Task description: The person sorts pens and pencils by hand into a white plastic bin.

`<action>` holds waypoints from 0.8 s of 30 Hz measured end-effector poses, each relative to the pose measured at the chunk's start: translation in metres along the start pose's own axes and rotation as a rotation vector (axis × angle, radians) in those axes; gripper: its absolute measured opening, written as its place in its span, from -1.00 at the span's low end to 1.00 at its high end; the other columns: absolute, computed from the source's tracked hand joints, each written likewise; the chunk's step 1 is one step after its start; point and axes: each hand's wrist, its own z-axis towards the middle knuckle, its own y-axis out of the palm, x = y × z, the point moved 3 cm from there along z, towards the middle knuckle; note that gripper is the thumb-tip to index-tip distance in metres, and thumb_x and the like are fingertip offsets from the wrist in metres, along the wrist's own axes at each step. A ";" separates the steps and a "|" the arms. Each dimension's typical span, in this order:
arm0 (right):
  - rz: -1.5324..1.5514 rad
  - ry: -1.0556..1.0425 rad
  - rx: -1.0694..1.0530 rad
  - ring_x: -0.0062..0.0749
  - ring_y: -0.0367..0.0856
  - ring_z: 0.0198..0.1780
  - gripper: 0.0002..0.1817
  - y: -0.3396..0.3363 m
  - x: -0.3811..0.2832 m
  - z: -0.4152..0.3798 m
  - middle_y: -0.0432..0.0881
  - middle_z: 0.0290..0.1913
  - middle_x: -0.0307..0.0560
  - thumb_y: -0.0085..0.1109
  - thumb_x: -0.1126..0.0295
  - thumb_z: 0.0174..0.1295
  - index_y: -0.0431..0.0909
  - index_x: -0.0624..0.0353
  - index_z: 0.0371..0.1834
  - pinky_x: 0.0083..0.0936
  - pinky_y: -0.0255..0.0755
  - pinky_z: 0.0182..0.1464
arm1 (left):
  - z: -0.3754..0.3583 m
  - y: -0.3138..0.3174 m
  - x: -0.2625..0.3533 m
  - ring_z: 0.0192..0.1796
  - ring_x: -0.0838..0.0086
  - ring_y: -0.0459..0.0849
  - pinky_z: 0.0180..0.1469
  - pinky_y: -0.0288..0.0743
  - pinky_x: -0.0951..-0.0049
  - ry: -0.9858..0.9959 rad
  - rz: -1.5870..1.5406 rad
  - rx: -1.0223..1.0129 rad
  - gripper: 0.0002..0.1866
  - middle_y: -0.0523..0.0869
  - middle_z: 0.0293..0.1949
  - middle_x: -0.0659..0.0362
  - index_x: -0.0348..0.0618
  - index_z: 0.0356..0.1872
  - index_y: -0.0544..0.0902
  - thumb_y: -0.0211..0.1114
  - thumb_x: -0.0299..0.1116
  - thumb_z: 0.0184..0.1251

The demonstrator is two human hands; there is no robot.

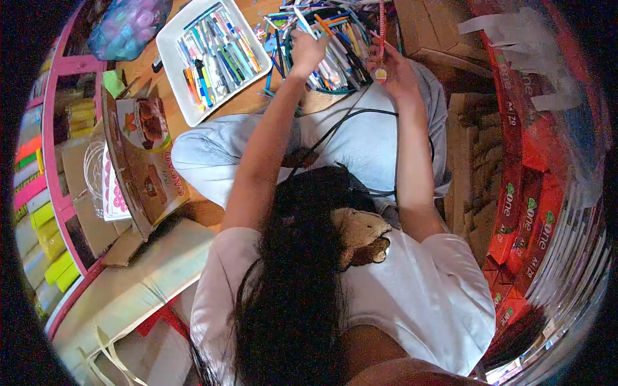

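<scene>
My left hand [309, 53] reaches over a crowded heap of pens [344, 55], its fingers closed on a white pen [302, 20] that slants up from them. At the heap's right edge my right hand [398, 76] is curled, palm partly up; what its fingers grip, if anything, is hard to make out. A thin red coiled strip [382, 29] with a yellowish end runs down across this hand. Left of the heap, a white tray [168, 64] holds many pens and markers laid roughly in parallel rows.
My crossed legs [347, 138] in pale jeans lie below the pens, with a black cord [341, 121] across them. A cardboard box [138, 161] stands at left, near a bag of colourful things [129, 29]. Red paper packs [515, 219] are stacked at right.
</scene>
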 end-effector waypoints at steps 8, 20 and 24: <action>-0.025 0.045 -0.104 -0.46 0.45 -0.43 -0.75 -0.010 -0.002 0.009 0.49 -0.35 -0.15 0.00 0.31 0.20 0.47 0.18 -0.12 -0.57 0.41 -0.41 | 0.010 -0.016 -0.017 -0.19 0.33 0.55 -0.16 0.48 0.37 0.144 -0.759 -0.071 -0.36 0.50 -0.18 -0.04 -0.44 0.04 0.08 0.26 -0.37 0.07; -0.223 -0.035 0.075 -0.41 0.45 -0.30 -0.74 -0.017 -0.001 0.000 0.51 -0.35 -0.11 0.00 0.36 0.23 0.43 0.26 -0.08 -0.57 0.36 -0.27 | -0.015 -0.071 -0.020 -0.54 0.56 0.54 -0.52 0.43 0.60 -0.178 -1.256 -0.409 -0.75 0.55 -0.55 0.26 -0.24 -0.24 0.50 0.14 -0.26 0.17; -0.570 -0.066 0.110 -0.43 0.52 -0.28 -0.73 0.020 0.016 0.009 0.54 -0.29 -0.12 -0.01 0.33 0.26 0.43 0.28 -0.08 -0.54 0.41 -0.23 | -0.018 -0.166 -0.049 -0.56 0.54 0.54 -0.54 0.45 0.50 -0.175 -0.965 -0.051 -0.70 0.53 -0.58 0.27 -0.18 -0.25 0.48 0.20 -0.19 0.09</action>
